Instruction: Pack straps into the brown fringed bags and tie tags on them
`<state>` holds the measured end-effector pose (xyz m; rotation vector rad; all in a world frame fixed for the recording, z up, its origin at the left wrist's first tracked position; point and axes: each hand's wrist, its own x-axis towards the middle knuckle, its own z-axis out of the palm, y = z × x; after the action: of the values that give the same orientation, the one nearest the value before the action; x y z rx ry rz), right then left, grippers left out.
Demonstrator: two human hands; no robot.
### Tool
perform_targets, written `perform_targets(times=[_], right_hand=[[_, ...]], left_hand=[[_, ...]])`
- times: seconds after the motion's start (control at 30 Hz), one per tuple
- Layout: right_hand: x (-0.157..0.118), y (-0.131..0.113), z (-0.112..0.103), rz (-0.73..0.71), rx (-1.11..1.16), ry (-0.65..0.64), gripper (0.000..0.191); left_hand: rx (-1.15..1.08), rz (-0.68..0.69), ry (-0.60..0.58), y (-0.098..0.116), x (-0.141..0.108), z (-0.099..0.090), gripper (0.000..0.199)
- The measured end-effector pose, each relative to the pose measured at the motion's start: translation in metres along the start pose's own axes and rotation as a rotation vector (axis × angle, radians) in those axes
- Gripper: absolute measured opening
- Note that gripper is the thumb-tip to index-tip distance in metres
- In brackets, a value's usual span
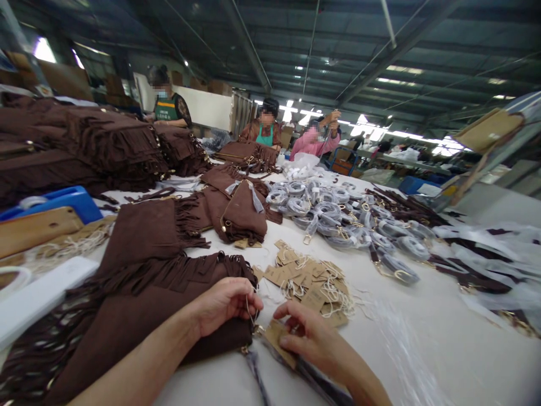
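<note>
A brown fringed bag (139, 316) lies in front of me, its corner and metal hardware close to my hands. Pinched in the fingers of my left hand (230, 304) is a thin string, just above that corner. A kraft paper hang tag (279, 341) sits between the thumb and fingers of my right hand (310, 338), over a plastic-wrapped strap (315, 375). Gold-coloured hardware (258, 331) shows between my two hands. Just beyond them is a heap of kraft hang tags (313, 276) with white strings.
Wrapped straps (329, 208) are piled at the back right, with loose plastic (486, 248) farther right. More brown bags (84, 141) are stacked at the left, near a blue tape dispenser (78, 203). Several people (266, 132) work across the table.
</note>
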<state>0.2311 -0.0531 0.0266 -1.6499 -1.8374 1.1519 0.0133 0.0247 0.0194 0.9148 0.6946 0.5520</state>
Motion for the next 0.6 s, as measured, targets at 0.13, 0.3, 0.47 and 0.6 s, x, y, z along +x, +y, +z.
perform_targets(times=[0.13,0.3,0.47,0.6], right_hand=[[0.002,0.001,0.000,-0.046,0.137,-0.036,0.016],[0.012,0.000,0.007,0.022,0.451,0.074,0.016],[0.022,-0.004,0.032,-0.059,0.582,0.163,0.020],[0.027,-0.006,0.044,-0.180,0.537,0.270,0.013]], left_hand=[[-0.028,0.007,0.005,0.000,-0.002,0.001,0.014],[0.150,-0.046,0.008,0.001,-0.007,0.011,0.038],[0.337,0.011,-0.118,0.000,-0.010,0.020,0.050],[0.527,0.108,-0.040,-0.008,-0.009,0.020,0.042]])
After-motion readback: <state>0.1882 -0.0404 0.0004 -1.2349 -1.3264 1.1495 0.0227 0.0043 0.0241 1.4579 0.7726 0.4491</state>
